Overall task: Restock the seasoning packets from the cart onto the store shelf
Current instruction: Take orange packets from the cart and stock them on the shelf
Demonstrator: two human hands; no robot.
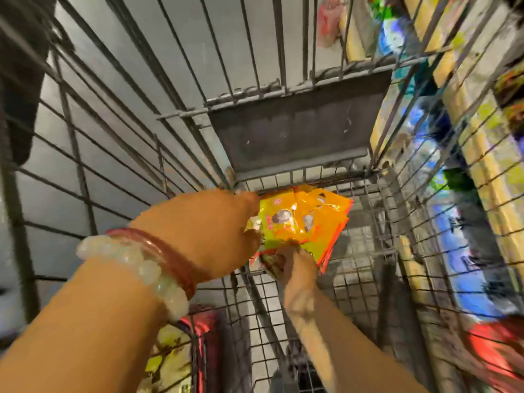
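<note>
Both hands reach down into the wire cart (368, 236), left hand (204, 228) gripping the packets' (300, 219) left edge, right hand (295, 268) pinching their near corner from below, the yellow stack fanned up-right w/ shelf (453, 137) to the right, nearer the right hand.

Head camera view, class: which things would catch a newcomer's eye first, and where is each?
The bright yellow-orange seasoning packets stand out at centre, held by both hands over the wire cart: the left hand grips their left edge and the right hand pinches them from below. Next come the pale bead bracelet and red bangle on the left wrist. Blurred colourful shelves line the right side.
</note>
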